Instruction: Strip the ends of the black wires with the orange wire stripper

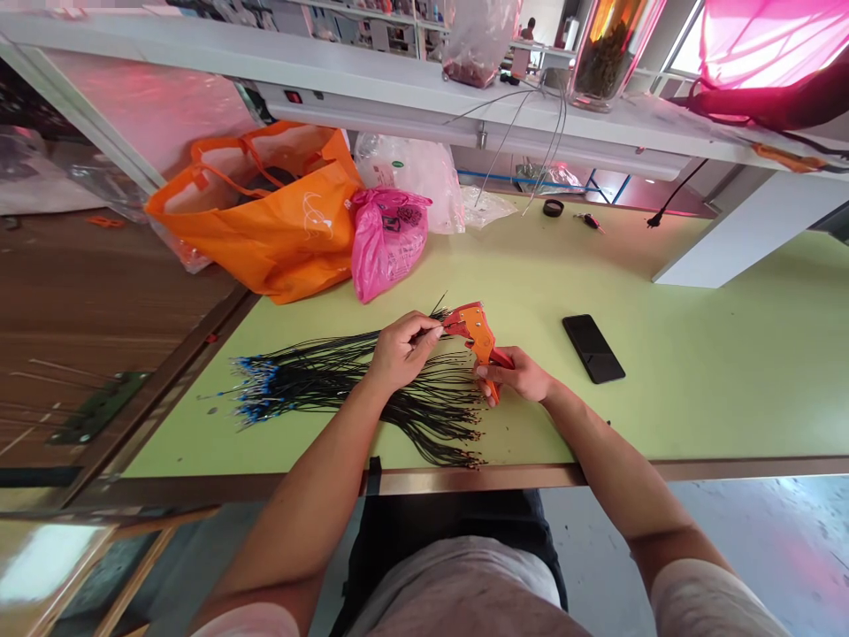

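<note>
A spread bundle of thin black wires (318, 376) lies across the green table, with blue tips at the left and bare, coppery ends at the right. My left hand (403, 348) is closed in a pinch above the bundle, holding a black wire at the jaws of the tool. Wrapped round the handles of an orange and red wire stripper (478, 326) is my right hand (517, 374). The stripper's jaws point left and meet the left fingertips. How far the wire end sits inside the jaws is too small to tell.
A black phone (593, 349) lies right of my hands. An orange bag (285, 230), a pink plastic bag (391, 239) and a white plastic bag (415, 172) stand at the back left. Overhead runs a white shelf (371, 88); a black tape roll (553, 208) and a plug (655, 218) are behind.
</note>
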A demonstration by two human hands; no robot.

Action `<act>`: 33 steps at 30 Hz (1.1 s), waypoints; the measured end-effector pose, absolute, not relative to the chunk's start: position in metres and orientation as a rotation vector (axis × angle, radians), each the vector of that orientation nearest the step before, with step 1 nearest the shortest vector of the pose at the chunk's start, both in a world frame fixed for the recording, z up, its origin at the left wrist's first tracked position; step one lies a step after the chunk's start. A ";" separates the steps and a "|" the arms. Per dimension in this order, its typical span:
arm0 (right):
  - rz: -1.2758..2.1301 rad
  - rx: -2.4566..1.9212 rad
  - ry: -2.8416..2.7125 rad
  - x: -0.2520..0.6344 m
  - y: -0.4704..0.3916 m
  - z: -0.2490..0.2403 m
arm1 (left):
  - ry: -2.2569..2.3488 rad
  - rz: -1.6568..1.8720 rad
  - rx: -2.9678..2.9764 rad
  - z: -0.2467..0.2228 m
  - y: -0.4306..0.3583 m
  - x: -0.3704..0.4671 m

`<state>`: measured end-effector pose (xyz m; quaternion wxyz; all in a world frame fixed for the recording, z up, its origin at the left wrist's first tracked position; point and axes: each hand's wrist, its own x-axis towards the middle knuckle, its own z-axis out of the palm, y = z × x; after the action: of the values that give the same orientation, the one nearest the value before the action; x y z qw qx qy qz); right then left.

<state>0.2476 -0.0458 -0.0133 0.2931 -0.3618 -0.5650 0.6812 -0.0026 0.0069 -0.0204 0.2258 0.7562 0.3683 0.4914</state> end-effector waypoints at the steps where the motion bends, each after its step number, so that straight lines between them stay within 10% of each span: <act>1: 1.808 -0.964 -1.505 0.247 -0.046 -0.013 | 1.021 1.350 2.092 -0.020 0.007 -0.003; 21: 1.892 -0.838 -1.279 0.266 -0.034 -0.023 | 1.103 1.337 2.042 -0.027 0.007 -0.002; 33: 1.618 -0.966 -0.911 0.282 -0.016 -0.038 | 0.911 0.676 2.205 -0.040 0.007 -0.004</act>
<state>0.2818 -0.0160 -0.0379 0.5005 -0.3994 -0.3770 0.6692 -0.0043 0.0066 -0.0396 0.3250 0.8409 0.3476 0.2578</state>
